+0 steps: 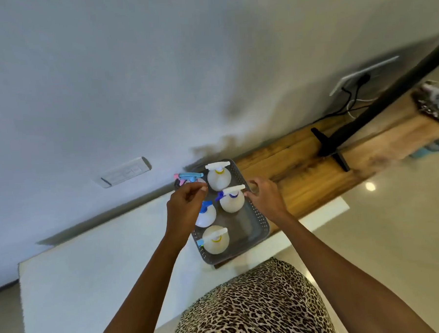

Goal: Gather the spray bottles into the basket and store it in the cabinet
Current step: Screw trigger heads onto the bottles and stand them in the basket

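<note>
a leopard-print garment (251, 307) fills the near edge. beyond it the grey basket (252, 230) of spray bottles (216, 239) sits between the hands: left hand (186, 206) curled loosely above its left side, right hand (265, 197) half-curled at its right rim, grip unclear. it rests on the wooden shelf (297, 162).

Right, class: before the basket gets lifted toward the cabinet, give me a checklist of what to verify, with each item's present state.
1. Spray bottles in the grey basket: five visible inside, ok.
2. Bottles upright: ok, though the pink-and-blue one is partly hidden.
3. Left hand gripping the rim: not ok, it is over the bottles.
4. Right hand at the rim: ok, grip cannot tell.
5. Stray bottles on the wooden shelf: none seen, ok.
6. Cabinet open: cannot tell.
</note>
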